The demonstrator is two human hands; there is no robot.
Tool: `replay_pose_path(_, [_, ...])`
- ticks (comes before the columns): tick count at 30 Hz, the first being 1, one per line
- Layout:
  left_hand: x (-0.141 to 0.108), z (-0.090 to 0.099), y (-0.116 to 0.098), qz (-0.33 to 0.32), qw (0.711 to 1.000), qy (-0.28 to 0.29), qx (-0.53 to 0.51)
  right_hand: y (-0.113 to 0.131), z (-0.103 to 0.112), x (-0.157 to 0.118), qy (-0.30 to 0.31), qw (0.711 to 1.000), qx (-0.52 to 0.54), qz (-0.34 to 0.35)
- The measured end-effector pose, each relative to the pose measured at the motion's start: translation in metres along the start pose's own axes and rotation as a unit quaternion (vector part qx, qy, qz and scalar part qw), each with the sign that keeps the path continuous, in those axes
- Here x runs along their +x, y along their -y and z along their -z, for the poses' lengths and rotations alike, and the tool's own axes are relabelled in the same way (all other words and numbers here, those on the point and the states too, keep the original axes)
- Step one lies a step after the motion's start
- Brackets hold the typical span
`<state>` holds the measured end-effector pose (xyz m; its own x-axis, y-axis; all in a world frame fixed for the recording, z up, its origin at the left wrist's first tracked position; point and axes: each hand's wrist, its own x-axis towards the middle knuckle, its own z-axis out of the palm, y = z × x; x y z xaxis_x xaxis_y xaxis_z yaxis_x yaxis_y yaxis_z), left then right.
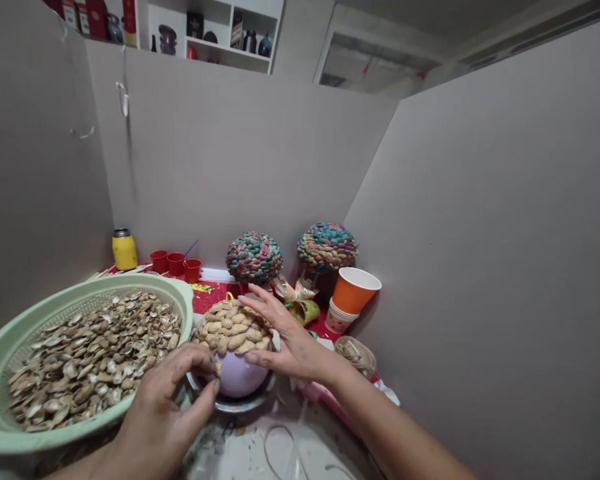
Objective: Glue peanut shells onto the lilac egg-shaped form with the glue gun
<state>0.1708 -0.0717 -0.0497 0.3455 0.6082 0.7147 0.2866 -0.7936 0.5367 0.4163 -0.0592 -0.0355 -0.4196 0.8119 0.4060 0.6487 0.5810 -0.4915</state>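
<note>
A lilac balloon (240, 375) sits in a shallow metal bowl (243, 405), its upper part covered with rows of tan peanut shells (233, 327). My left hand (173, 393) is at the balloon's lower left, thumb and forefinger pinching a small peanut shell (217, 369) against or close to its surface. My right hand (290, 340) rests along the balloon's right side, fingers spread over the shells and thumb near the lower row. To the left, a pale green basket (184, 293) holds many loose shell halves (100, 353).
Two colourful shell-covered domes (254, 257) (329, 247) stand behind. Orange and white paper cups (355, 291) and a twine roll (356, 355) sit right. Red cups (175, 264) and a yellow bottle (125, 251) stand back left. Grey panels (240, 153) enclose the table.
</note>
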Motion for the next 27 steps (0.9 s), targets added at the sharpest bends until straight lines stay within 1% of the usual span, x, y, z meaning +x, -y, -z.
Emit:
replay_pose_path(2, [0.000,-0.002,-0.002,-0.011,1.000,-0.001,0.005,-0.007,-0.005,0.008,0.023,1.000,0.009,0.004])
replay_pose_path(4, [-0.001,-0.004,-0.002,-0.018,1.000,0.001,0.010,-0.012,-0.008,0.011,0.033,0.999,0.025,-0.004])
replay_pose_path(9, [0.001,-0.004,-0.002,-0.016,1.000,0.010,0.020,-0.016,-0.007,0.012,0.010,0.996,0.083,-0.024])
replay_pose_path(13, [0.005,-0.003,-0.004,-0.020,0.999,0.009,0.038,-0.015,-0.004,0.015,0.004,0.995,0.094,-0.035])
replay_pose_path(18, [0.013,-0.009,-0.005,-0.046,0.996,0.015,0.074,-0.015,-0.007,0.019,0.012,0.994,0.100,-0.041])
replay_pose_path(20, [0.016,-0.011,-0.004,-0.055,0.994,0.028,0.093,-0.016,-0.008,0.019,0.011,0.994,0.104,-0.043])
replay_pose_path(24, [0.021,-0.014,-0.002,-0.045,0.989,0.075,0.119,-0.016,-0.010,0.017,0.004,0.993,0.111,-0.043])
replay_pose_path(27, [0.023,-0.015,-0.001,-0.044,0.987,0.078,0.132,-0.016,-0.011,0.018,0.001,0.993,0.113,-0.043])
